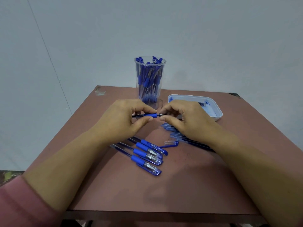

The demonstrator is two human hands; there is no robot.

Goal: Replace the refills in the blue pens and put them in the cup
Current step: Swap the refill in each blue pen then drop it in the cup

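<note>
A blue pen is held level above a reddish-brown table, just in front of the cup, between a person's 2 hands. The left hand pinches the pen's blue rubber grip between thumb and forefinger, its other fingers curled underneath, with the clear barrel running back into the palm. The right hand meets it from the other side, thumb and forefinger closed on the pen's dark tip end, knuckles raised and wrist bent inward. Both forearms reach in from the near edge of the table; a pink sleeve is pushed up on the left arm.

The clear cup stands upright behind the hands, crowded with blue pens. To its right lies a white tray smeared with blue ink, with a few thin refills at its far side. More blue pieces lie on the table, partly hidden under the right hand. Near the left wrist, 4 capped pens lie side by side, caps pointing right. The farthest one carries white lettering that appears to read "KRERT"; the smaller print beside it is too small to make out. A loose cap lies just beside them.
</note>
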